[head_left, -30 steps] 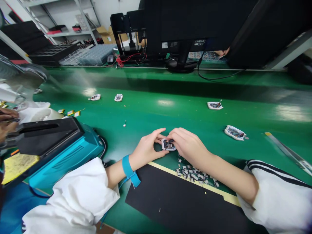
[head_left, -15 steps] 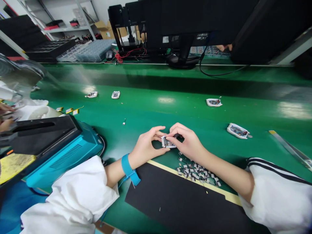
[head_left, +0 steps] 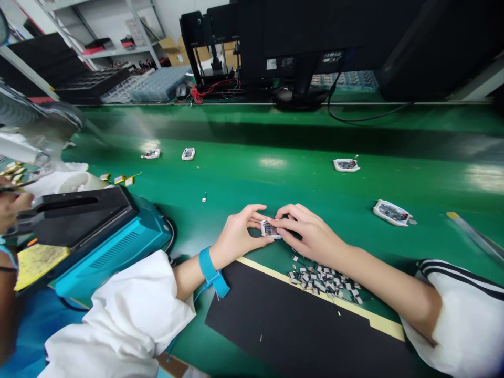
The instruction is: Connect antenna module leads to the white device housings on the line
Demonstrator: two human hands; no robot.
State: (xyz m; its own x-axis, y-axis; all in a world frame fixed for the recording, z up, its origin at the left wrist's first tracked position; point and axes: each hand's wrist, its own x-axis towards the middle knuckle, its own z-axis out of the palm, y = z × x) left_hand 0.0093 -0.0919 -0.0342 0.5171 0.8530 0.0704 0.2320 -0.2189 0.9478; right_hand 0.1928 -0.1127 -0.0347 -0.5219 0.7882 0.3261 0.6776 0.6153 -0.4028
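Between my hands, a small white-framed circuit module [head_left: 270, 229] is held above the green bench mat [head_left: 252, 178], its dark board face upward. My left hand [head_left: 240, 230] pinches its left side with thumb and fingertips. My right hand [head_left: 309, 231] comes over from the right, its fingers on the module's right end and partly covering it. Just below my right hand lies a scattered pile of tiny black-and-silver components [head_left: 323, 281]. A blue wrist strap [head_left: 208, 268] circles my left wrist, its cord trailing down.
Several similar modules [head_left: 392, 212] lie across the bench. A black mat [head_left: 299, 325] with a yellow edge sits in front of me. To the left stands a teal machine [head_left: 114, 247], with a co-worker's hand [head_left: 11, 205] beyond it. Monitors and stands line the back.
The dark bit at my right fingertips no longer shows, and those fingers lie flatter across the module. The whole view has shifted slightly, and my right arm appears further right.
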